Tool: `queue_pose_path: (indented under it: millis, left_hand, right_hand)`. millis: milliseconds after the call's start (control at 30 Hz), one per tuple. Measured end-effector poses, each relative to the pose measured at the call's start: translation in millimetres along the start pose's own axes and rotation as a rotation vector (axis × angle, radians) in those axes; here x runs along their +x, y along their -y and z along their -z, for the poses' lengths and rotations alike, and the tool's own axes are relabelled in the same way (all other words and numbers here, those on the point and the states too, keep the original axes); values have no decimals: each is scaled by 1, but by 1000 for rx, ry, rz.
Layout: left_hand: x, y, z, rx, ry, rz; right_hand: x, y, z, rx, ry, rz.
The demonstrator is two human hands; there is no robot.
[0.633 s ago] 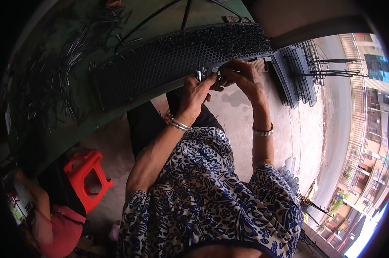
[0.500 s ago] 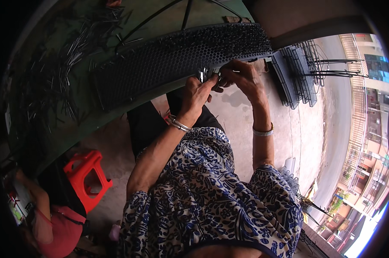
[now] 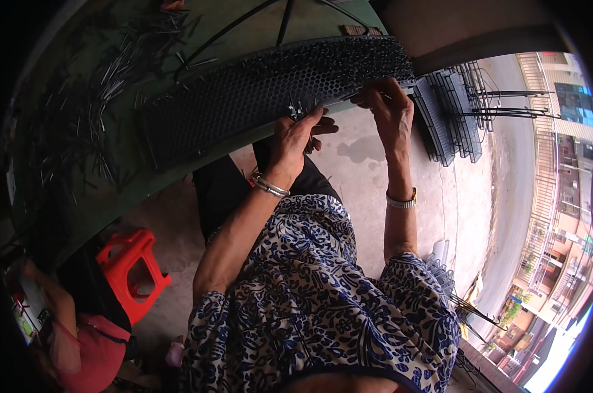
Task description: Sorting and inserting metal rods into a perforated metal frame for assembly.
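A long dark tray (image 3: pixel 224 105) with honeycomb holes lies along the near edge of a green table (image 3: pixel 178 173). Short dark rods fill many holes at its far right part; the left and near holes look unfilled. My left hand (image 3: pixel 291 144) is closed around a small bunch of shiny short rods (image 3: pixel 296 108) at the tray's near edge, with some of its fingers extended to the right. Over the tray's right end, my right hand (image 3: pixel 393 114) has its fingers pinched together. What sits between those fingertips is too small to make out.
Many loose rods (image 3: pixel 103 98) lie scattered across the table's left side. Black wire racks and similar trays (image 3: pixel 444 118) stand at the right. A red plastic stool (image 3: pixel 136 268) and a person in pink (image 3: pixel 90 354) are at the lower left.
My right hand has moved away from my left hand, up and right to the tray's right end. My left hand has shifted slightly left, still holding the rods.
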State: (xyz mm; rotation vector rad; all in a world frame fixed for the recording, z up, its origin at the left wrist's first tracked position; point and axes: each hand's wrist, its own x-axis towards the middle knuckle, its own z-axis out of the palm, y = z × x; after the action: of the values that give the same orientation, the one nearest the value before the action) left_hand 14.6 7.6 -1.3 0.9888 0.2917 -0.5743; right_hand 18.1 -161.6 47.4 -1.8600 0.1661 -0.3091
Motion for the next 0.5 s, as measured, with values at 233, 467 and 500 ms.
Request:
queue_pose_path:
  millis: [233, 467, 500]
  left_hand:
    - [-1, 9, 2, -143, 110, 100]
    - [0, 10, 2, -264, 137, 96]
    - [1, 10, 3, -265, 137, 97]
  right_hand:
    - [12, -27, -11, -173, -179, 139]
    - [16, -37, -15, -316, -186, 256]
    - [16, -38, -15, -346, -182, 286]
